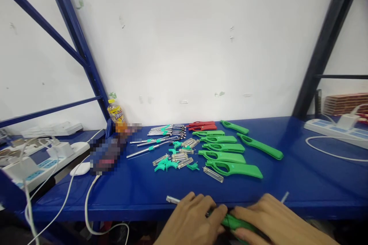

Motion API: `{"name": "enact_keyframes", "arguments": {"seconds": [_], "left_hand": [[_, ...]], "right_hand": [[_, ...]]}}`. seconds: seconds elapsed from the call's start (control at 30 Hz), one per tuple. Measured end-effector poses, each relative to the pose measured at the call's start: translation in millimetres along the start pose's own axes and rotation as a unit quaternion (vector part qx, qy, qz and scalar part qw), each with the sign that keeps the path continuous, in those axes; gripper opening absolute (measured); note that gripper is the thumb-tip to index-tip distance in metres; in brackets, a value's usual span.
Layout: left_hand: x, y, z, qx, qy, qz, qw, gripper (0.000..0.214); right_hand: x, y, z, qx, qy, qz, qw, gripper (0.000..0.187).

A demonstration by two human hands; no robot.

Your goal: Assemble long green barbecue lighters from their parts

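At the bottom of the view both my hands close on one green plastic handle (234, 222) at the front edge of the blue shelf (301, 176). My left hand (191, 220) curls over its left end, where a small metal piece (172, 200) sticks out past my fingers. My right hand (273, 222) wraps the right part. Further back lie several green handles (230, 157) in a row, two red handles (202, 126), thin metal rods (161, 138) and small teal and metal parts (174, 159).
A yellow-capped bottle (116, 115) stands by the blue rack post (86, 57) against the white wall. Power strips with white chargers and cables sit at the left (37, 160) and right (336, 132). A blurred dark object (107, 153) lies near the bottle.
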State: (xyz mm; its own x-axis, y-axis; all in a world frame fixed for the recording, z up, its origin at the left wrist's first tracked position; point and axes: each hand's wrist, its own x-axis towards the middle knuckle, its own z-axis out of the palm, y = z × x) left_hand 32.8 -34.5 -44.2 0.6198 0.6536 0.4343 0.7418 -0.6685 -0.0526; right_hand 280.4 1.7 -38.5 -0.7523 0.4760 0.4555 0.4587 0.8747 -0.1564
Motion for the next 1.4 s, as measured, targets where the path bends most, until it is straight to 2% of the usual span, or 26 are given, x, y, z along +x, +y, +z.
{"name": "enact_keyframes", "arguments": {"seconds": [0.13,0.17,0.23,0.33,0.43,0.6,0.67,0.8,1.03,1.13,1.2,1.3,1.4], "left_hand": [[14.6,-10.6,-37.5,-0.025,-0.014,-0.048,0.998,0.034],[18.2,-14.0,-46.3,-0.033,-0.002,-0.051,0.998,0.034],[23.9,-20.0,-60.2,-0.063,-0.014,-0.089,0.994,0.022],[27.7,-24.1,-70.6,-0.081,-0.047,-0.120,0.988,0.010],[24.6,-22.4,-71.7,-0.074,-0.044,-0.118,0.989,0.014],[16.4,-21.8,-69.0,-0.042,0.017,-0.104,0.994,0.031],[17.0,-23.0,-68.2,-0.040,0.005,-0.103,0.994,0.040],[23.0,-24.2,-65.7,-0.071,-0.050,-0.095,0.992,0.026],[27.7,-26.8,-68.2,-0.070,-0.064,-0.105,0.990,0.019],[29.4,-27.4,-70.2,-0.078,-0.062,-0.115,0.988,0.018],[30.4,-27.0,-70.6,-0.076,-0.055,-0.114,0.989,0.016],[31.2,-26.9,-70.9,-0.073,-0.036,-0.108,0.991,0.015],[31.0,-30.1,-72.7,-0.080,-0.023,-0.129,0.988,0.014]], "right_hand": [[30.8,1.7,-28.2,-0.017,-0.077,0.020,0.997,0.033],[37.9,2.2,-34.1,-0.018,-0.086,0.024,0.996,0.032],[48.9,1.8,-43.4,-0.021,-0.091,0.031,0.995,0.032],[56.7,-3.1,-50.2,-0.021,-0.090,0.041,0.995,0.037],[58.9,-9.3,-49.5,-0.027,-0.099,0.042,0.994,0.039],[63.7,-11.1,-42.6,-0.032,-0.107,0.034,0.993,0.036],[64.9,-10.9,-40.5,-0.038,-0.103,0.035,0.993,0.034],[64.6,-13.6,-40.2,-0.045,-0.102,0.036,0.993,0.033],[67.1,-18.1,-42.0,-0.020,-0.075,0.051,0.996,0.028],[67.4,-17.1,-39.5,-0.011,-0.046,0.045,0.998,0.020],[66.5,-15.7,-38.1,-0.014,-0.030,0.045,0.998,0.021],[64.0,-10.8,-38.1,-0.025,-0.027,0.055,0.998,0.022],[60.3,-0.7,-40.7,-0.045,-0.026,0.075,0.996,0.023]]}}
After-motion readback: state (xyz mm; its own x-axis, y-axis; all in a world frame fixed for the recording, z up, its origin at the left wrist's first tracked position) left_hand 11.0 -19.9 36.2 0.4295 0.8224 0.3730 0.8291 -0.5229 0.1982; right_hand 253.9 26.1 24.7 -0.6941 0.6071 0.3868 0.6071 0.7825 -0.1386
